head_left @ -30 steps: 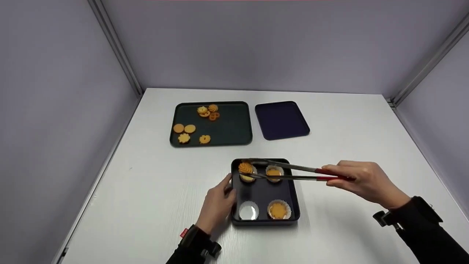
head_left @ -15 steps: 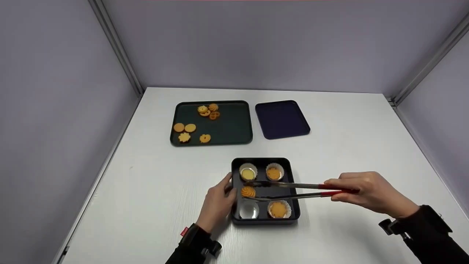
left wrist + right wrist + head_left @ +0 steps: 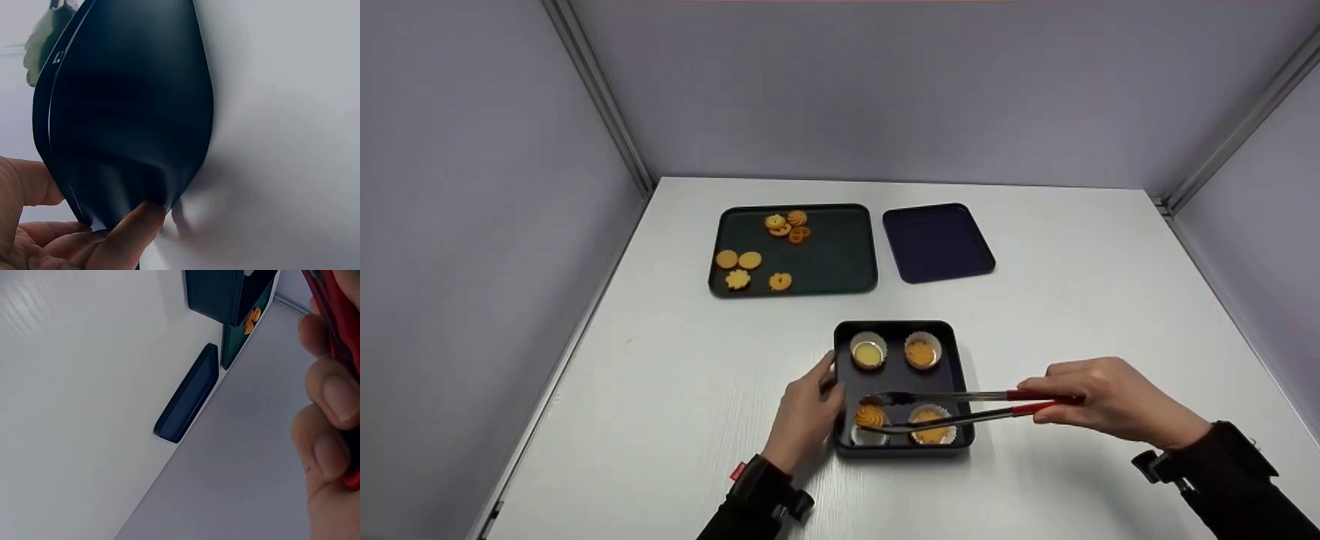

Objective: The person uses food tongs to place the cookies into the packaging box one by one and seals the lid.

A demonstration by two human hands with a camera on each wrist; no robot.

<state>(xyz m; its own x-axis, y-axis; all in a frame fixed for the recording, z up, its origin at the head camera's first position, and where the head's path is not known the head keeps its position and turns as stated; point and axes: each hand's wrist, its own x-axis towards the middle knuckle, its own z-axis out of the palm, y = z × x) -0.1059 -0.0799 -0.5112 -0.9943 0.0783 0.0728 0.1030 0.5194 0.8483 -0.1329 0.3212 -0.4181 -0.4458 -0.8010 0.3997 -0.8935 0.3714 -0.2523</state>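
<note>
My right hand (image 3: 1102, 397) holds red-handled metal tongs (image 3: 982, 395) reaching left over a deep black baking pan (image 3: 896, 386). Between the tong tips is a swirled cookie (image 3: 871, 417), overlapping the near-left paper cup (image 3: 870, 436) in the head view. Round and flower-shaped cookies lie in the other cups: a pale cookie (image 3: 868, 354) far left, an orange one (image 3: 921, 353) far right, and a flower one (image 3: 931, 429) near right, partly behind the tongs. My left hand (image 3: 806, 412) grips the pan's left side, thumb at the rim and fingers against the wall (image 3: 129, 112).
Behind the pan lies a flat dark green tray (image 3: 836, 255) with several cookies (image 3: 749, 260) toward its left. A navy tray (image 3: 937, 244) sits to its right. Grey partition walls (image 3: 885, 90) rise behind and beside the white table (image 3: 660, 420).
The tongs have carried the swirled cookie from above the far-left cup toward the near-left one, exposing the pale cookie in the far-left cup. My left hand has kept its place.
</note>
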